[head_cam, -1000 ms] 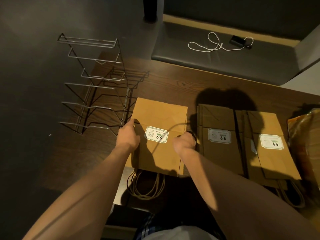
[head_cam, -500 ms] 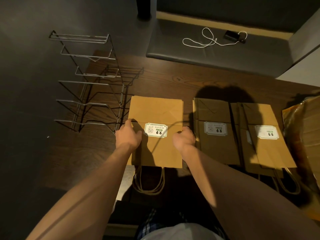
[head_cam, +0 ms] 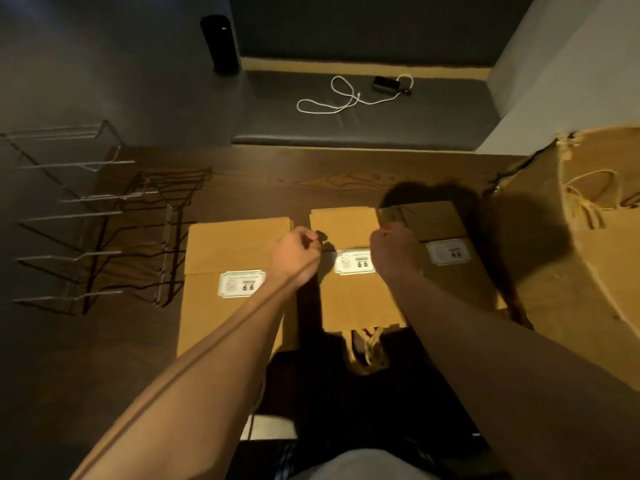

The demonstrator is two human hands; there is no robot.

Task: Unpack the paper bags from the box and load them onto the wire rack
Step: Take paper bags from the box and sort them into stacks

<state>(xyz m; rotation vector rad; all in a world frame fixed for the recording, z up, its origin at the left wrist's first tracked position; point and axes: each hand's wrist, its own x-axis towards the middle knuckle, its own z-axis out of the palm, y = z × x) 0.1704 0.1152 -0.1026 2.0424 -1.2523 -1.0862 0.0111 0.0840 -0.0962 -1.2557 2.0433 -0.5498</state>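
Three flat brown paper bags with white labels lie side by side on the dark wooden table (head_cam: 263, 181). The left bag (head_cam: 228, 251) lies free beside the wire rack (head_cam: 97, 220), which stands at the table's left end with no bags in it. My left hand (head_cam: 294, 258) curls its fingers at the left edge of the middle bag (head_cam: 349, 299). My right hand (head_cam: 394, 251) grips that bag's right edge, where it meets the right bag (head_cam: 446, 237). The open cardboard box (head_cam: 561, 289) stands at the far right with rope bag handles showing inside.
Rope handles of the middle bag hang over the table's near edge. Beyond the table is a dark bench seat (head_cam: 433, 126) with a white cable (head_cam: 339, 98) and a small black device (head_cam: 384, 84). A black cylinder (head_cam: 221, 39) stands at the back.
Both hands have let go of the left bag and moved right to the middle bag. The view has swung right, bringing the box into sight.
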